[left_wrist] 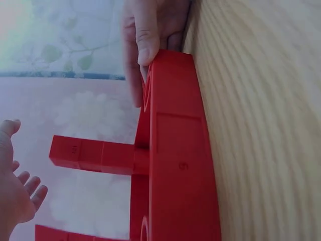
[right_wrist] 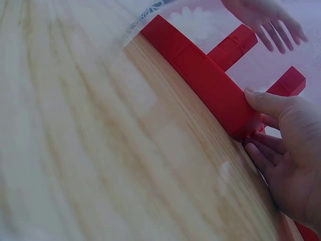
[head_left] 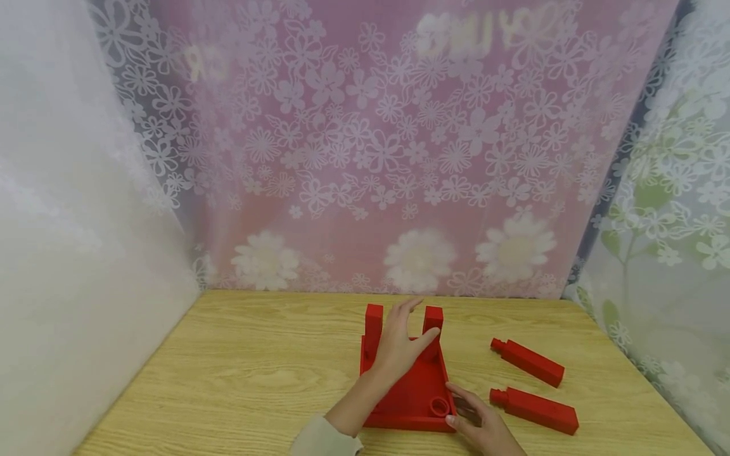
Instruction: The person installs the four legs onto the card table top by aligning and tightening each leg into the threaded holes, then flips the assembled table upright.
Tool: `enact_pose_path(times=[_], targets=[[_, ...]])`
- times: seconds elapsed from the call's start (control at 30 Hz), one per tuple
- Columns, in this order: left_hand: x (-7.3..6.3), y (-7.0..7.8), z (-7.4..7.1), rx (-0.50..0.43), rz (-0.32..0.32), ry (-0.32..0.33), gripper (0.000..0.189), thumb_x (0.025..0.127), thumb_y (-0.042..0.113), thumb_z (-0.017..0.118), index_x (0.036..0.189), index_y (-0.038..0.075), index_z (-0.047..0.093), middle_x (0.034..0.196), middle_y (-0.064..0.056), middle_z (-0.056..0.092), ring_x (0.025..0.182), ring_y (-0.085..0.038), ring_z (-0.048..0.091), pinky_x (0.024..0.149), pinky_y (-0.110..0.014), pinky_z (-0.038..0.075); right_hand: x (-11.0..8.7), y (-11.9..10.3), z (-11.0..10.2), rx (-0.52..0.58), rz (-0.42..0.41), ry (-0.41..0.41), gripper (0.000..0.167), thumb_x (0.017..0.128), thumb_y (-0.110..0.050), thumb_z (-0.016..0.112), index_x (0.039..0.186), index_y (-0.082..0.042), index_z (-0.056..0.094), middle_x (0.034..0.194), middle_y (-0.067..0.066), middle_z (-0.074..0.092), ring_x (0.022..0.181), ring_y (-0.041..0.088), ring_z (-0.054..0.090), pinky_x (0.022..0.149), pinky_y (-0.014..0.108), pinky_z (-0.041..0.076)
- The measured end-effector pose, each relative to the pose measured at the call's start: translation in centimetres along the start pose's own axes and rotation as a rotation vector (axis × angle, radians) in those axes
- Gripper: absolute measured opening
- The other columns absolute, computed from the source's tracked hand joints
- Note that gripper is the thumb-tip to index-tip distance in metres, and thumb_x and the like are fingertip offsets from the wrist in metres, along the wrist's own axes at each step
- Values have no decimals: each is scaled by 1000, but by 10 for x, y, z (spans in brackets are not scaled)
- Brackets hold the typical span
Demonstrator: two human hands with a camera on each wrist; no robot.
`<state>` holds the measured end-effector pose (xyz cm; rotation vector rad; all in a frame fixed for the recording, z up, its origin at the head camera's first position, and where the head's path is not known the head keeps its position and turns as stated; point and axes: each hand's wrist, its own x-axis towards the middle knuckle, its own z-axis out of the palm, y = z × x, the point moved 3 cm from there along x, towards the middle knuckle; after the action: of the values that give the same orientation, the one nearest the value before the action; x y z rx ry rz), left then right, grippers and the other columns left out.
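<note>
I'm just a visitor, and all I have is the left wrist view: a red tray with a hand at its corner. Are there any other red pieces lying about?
Observer: Yes. In the head view, an upper loose post and a lower loose post lie on the table, to the right of the red tray.
Visitor: Do those two look the same at both ends?
Observer: No. Each narrows at its left end, the one nearer the tray.
Visitor: Any clothing in sight?
Observer: A pale sleeve, at the head view's bottom edge.
</note>
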<state>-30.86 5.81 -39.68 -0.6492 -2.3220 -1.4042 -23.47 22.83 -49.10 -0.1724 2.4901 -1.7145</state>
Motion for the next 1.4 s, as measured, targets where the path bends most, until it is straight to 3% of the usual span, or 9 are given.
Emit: enact_pose_path(times=[0.27,0.57,0.83,0.97,1.17,1.4], targets=[[-26,-10,-35,-121,34,-48,54,85,44,63,131,23,46,127,5,44,108,-15,44,89,-41,41,1,-5,-1,29,7,-3,65,85,-30,66,136,0,40,134,27,39,114,39,47,87,43,45],[-60,-28,-60,-250,-134,-132,51,85,35,66,129,19,46,122,3,45,112,-23,43,93,-45,36,-2,-6,2,7,25,8,66,85,-30,66,136,2,40,133,27,41,112,38,49,86,44,45],[-80,-51,-72,-180,-178,-182,61,84,35,67,134,11,43,133,-4,39,117,-34,38,90,-53,37,-2,-4,2,2,30,7,66,85,-31,66,136,2,40,133,27,41,113,39,48,86,44,45],[-86,-64,-73,-82,-139,-226,68,82,35,69,137,7,40,139,-8,34,124,-33,32,92,-56,35,-1,-3,2,6,28,-10,66,86,-30,65,137,3,38,134,28,39,114,40,46,87,45,44],[-93,-83,-71,62,-103,-306,84,79,48,68,143,9,32,146,-7,27,130,-30,26,94,-57,32,-2,-5,-1,-28,7,-29,65,86,-29,65,137,2,39,134,28,39,115,41,45,86,43,45],[-99,-98,-70,98,-100,-395,92,77,53,67,147,12,23,148,-7,22,132,-31,22,97,-58,27,-10,-21,-19,-115,-13,-35,63,85,-27,66,137,-1,40,130,26,43,113,42,46,84,44,47]])
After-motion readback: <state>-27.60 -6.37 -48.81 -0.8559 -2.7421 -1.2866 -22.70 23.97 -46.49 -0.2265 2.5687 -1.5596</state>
